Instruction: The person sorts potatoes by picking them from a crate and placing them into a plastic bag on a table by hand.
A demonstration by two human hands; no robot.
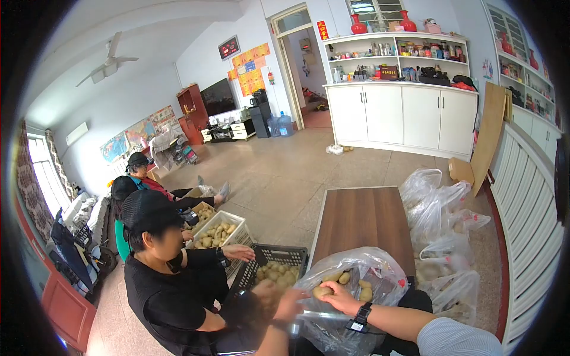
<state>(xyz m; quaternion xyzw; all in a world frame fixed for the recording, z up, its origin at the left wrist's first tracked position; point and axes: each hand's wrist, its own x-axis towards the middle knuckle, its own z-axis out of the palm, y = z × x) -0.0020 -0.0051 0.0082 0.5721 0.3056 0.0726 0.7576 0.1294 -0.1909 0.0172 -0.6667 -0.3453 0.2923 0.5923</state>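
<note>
My right hand, with a dark watch-like band at the wrist, is closed around a potato over the mouth of a clear plastic bag. Inside the bag lie several more potatoes. My left hand is at the bag's left side, smeared by motion; its fingers are too blurred to read. Just left of the bag stands a black plastic crate holding several potatoes. A co-worker in black reaches over this crate, one hand spread at its far left corner and the other blurred.
A brown wooden table stands ahead of the bag. Filled plastic bags line the floor at right, beside a white railing. White crates of potatoes and two more seated people are at left. A white cabinet is behind.
</note>
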